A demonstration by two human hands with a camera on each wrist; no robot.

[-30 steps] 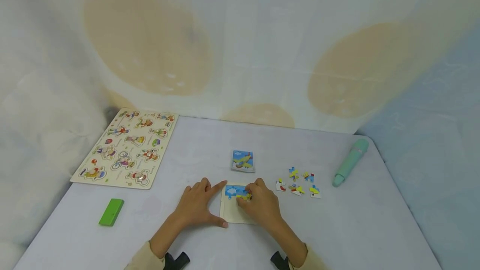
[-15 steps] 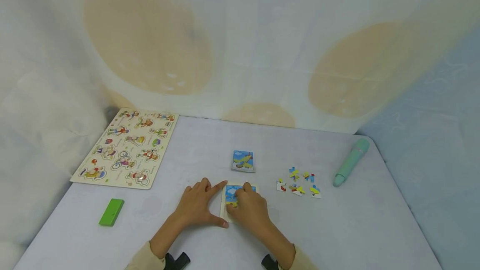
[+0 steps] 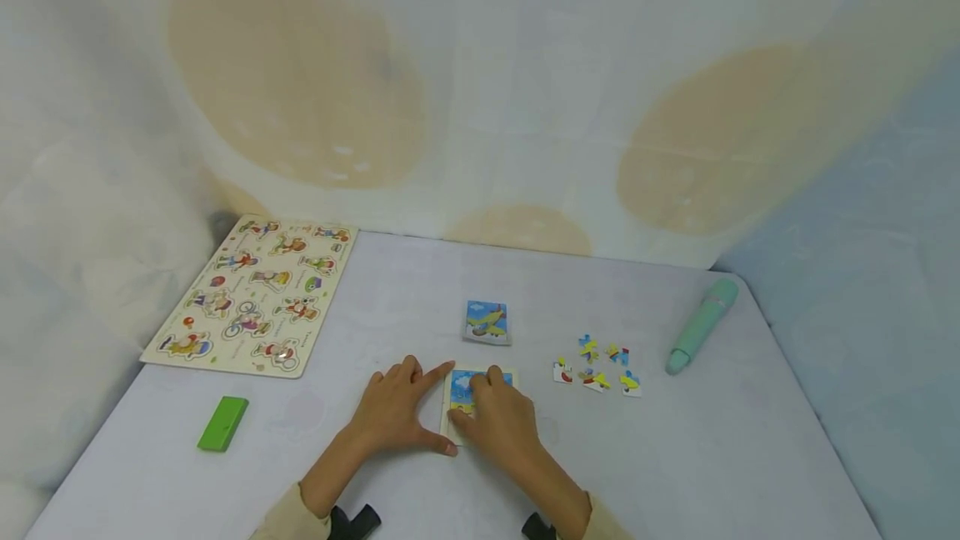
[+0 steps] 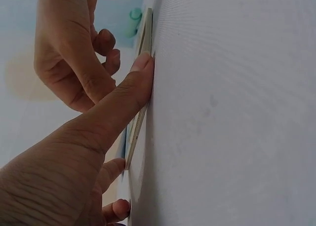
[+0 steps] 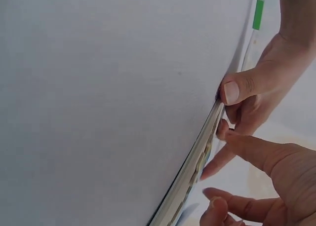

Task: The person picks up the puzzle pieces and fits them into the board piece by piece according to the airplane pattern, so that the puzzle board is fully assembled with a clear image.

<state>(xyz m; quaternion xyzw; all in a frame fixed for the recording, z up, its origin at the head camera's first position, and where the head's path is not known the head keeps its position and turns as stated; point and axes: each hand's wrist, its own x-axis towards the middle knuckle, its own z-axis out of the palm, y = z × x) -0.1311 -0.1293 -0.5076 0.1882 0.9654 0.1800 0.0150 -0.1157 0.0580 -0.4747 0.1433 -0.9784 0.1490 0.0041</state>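
A small cream puzzle board (image 3: 446,398) lies flat before me, blue sky pieces fitted along its upper part. My left hand (image 3: 393,413) steadies its left side, thumb and index finger spread straight to the near and far corners. Over the board's middle, my right hand (image 3: 504,423) pinches a yellow-and-blue jigsaw piece (image 3: 463,408) close above the second row, mostly hidden by the fingers. In the left wrist view, the left thumb (image 4: 140,70) rests on the board's edge. The right wrist view has the right thumb (image 5: 239,141) and fingertips right at the board's top face.
Several loose jigsaw pieces (image 3: 596,365) lie to the right. Behind the board sits a small airplane picture tile (image 3: 486,322). A large figure puzzle (image 3: 255,298) is at the back left, a green block (image 3: 222,424) in front of it, and a mint-green cylinder (image 3: 702,325) at the far right.
My right hand has moved left over the board with the piece, then its thumb has shifted slightly further left. The left hand has stayed at the board's left side.
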